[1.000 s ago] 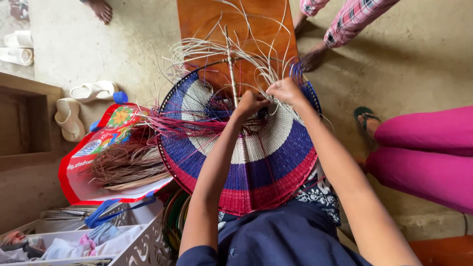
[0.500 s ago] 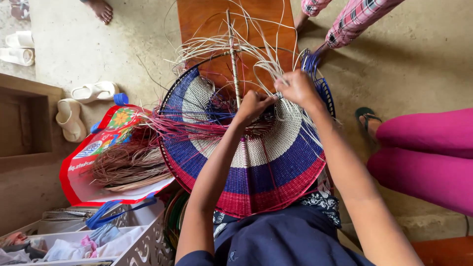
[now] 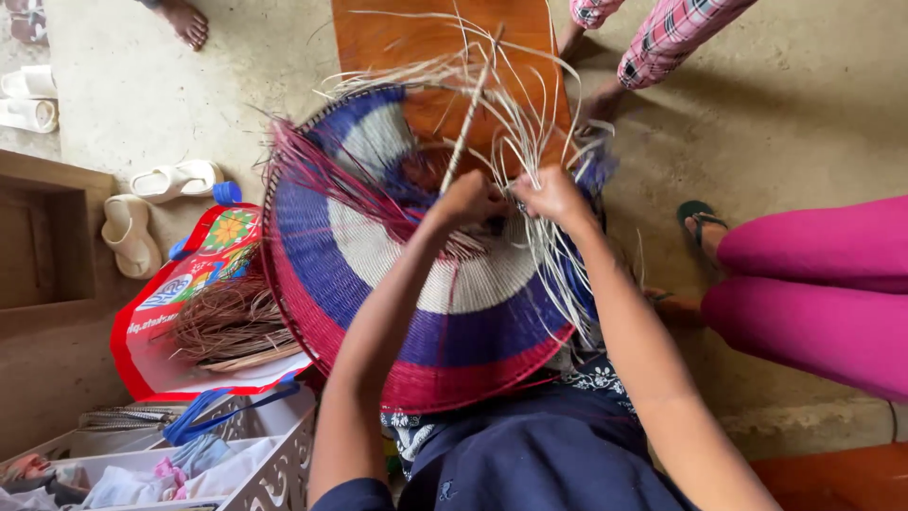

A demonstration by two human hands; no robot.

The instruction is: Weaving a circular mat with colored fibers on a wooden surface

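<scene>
We see two bare arms with no sleeves over them. The left hand (image 3: pixel 470 201) and the right hand (image 3: pixel 554 197) wear no gloves, rings or bands that we can see. Low down is a dark blue cloth top (image 3: pixel 530 464). Beside it is a dark cloth with small white flower shapes (image 3: pixel 598 377).

The scene is lit evenly by soft, bright daylight, and only faint shadows are cast. Edges are stretched by wide-angle distortion. Slight motion blur is seen.
</scene>
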